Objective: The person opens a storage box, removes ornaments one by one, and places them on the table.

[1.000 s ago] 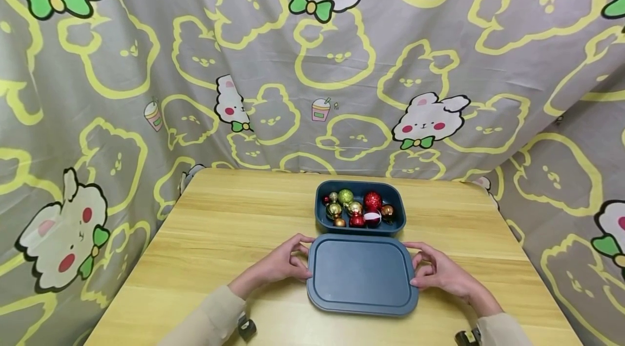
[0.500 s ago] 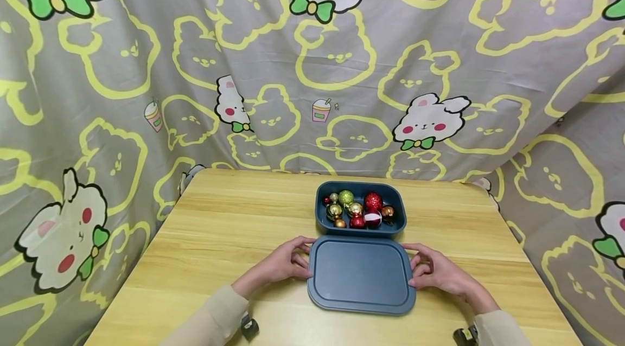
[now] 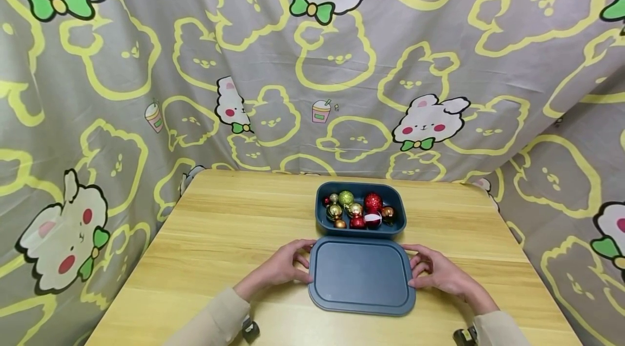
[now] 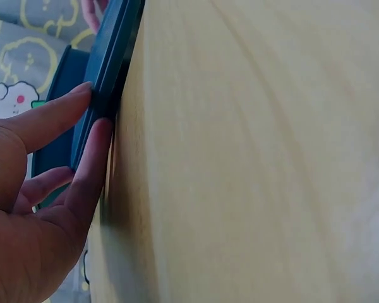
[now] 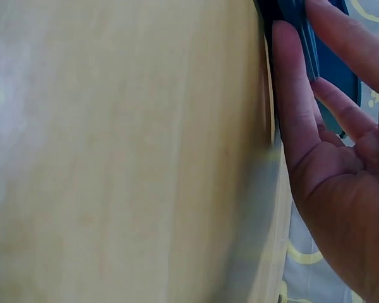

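Left hand (image 3: 285, 264) and right hand (image 3: 439, 273) grip a scarcely shifted rectangular slate-blue plastic lid (image 3: 362, 276), the oblong navy box (image 3: 359, 189) behind it uncovered.

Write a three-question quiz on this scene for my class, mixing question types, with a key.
1. True or false: the left hand and right hand both hold the lid.
2. Where are the visible Christmas baubles? A on the lid; B in the open box; C in the left hand.
3. Fill in nearer or farther: from the head camera, the box lies ... away than the lid.
Key: 1 true; 2 B; 3 farther.
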Motion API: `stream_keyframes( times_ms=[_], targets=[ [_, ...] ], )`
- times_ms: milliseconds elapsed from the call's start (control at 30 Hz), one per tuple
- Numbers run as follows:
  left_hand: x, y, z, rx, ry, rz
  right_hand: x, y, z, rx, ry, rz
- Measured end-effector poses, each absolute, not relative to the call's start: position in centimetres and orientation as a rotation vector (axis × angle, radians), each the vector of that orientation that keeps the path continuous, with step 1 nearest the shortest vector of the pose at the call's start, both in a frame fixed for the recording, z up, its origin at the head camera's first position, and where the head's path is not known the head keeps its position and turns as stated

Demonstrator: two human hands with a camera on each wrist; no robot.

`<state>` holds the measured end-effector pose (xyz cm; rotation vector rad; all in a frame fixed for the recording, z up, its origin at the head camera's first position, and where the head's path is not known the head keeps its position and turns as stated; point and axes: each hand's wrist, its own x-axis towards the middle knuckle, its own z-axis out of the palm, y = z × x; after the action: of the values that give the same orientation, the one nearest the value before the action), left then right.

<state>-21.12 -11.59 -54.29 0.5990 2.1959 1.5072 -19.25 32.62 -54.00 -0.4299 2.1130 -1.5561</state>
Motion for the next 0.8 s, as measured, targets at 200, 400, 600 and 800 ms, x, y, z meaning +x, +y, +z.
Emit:
stream_keyframes(
  times_ms=[200, 400, 600, 800],
  targets=[
    [-20.87, -11.61, -54.15, 0.619, 2.233, 1.495, -19.2, 32.32, -53.84, -0.411, 2.18, -1.509],
    [-20.7, -11.61, -54.08, 0.63, 2.247, 1.486, -19.19, 32.04, -53.67, -0.389, 2.222, -1.47],
    [-20.56, -11.49, -54.19, 0.627, 2.29, 1.455, -19.2, 32.01, -53.67, -0.388, 2.24, -1.459],
    [-20.47, -11.41, -54.17, 0.652, 2.31, 1.448, -19.27, 32.02, -53.77, -0.378, 2.236, -1.452]
  ],
)
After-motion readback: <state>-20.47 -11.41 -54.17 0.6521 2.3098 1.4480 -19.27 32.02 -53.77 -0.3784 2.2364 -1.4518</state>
